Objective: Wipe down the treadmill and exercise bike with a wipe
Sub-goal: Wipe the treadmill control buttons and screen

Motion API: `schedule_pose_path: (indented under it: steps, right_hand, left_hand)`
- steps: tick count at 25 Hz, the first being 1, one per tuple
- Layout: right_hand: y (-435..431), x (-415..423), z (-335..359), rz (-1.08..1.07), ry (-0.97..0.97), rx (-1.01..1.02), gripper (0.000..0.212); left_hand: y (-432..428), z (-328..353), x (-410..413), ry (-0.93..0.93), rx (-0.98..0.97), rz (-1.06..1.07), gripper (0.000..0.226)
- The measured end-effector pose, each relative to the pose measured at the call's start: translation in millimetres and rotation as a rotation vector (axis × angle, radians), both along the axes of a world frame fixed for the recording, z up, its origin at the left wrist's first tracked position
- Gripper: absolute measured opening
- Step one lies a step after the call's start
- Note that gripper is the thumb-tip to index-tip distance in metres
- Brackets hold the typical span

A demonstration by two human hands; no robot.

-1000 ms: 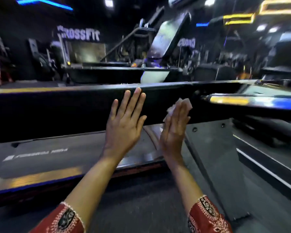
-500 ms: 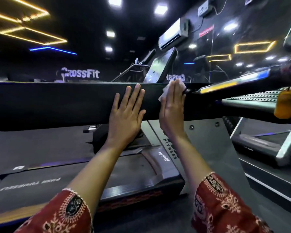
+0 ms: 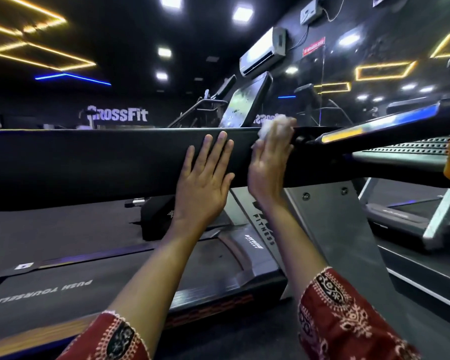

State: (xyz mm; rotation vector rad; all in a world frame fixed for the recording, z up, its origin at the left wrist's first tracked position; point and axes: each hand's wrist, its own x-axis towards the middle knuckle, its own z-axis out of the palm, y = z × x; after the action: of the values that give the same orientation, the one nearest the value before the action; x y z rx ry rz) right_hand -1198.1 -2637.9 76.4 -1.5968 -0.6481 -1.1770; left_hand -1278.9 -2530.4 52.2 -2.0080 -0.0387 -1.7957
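Now the left hand [image 3: 205,178] is lying flat and fully open against the side of the treadmill's black handrail [image 3: 88,165], fingers straight, pointing to twelve o'clock, holding nothing. Just beside it at three o'clock, the right hand [image 3: 268,167] is pressing a bunched white wipe [image 3: 266,129] against the rail's top edge, fingers close together and mostly straight, their tips blurred. Toward seven o'clock the belt [image 3: 88,276] is stretching below the rail, and red patterned sleeves [image 3: 348,320] are covering both forearms.
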Motion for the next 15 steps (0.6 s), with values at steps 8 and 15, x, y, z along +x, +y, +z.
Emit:
schedule_pose_path:
  steps: [8,15]
  right_hand:
    - [-8.6,0.6,-36.1,0.078,-0.015,-0.003,0.048]
    - [23.1,-28.3,-72.1,-0.106,-0.345,-0.403,0.05]
  left_hand:
    - [28.0,-12.1,-34.0,-0.016,-0.075,0.013,0.055]
    - [48.0,-8.2,-61.9,-0.064,-0.238,0.001,0.058]
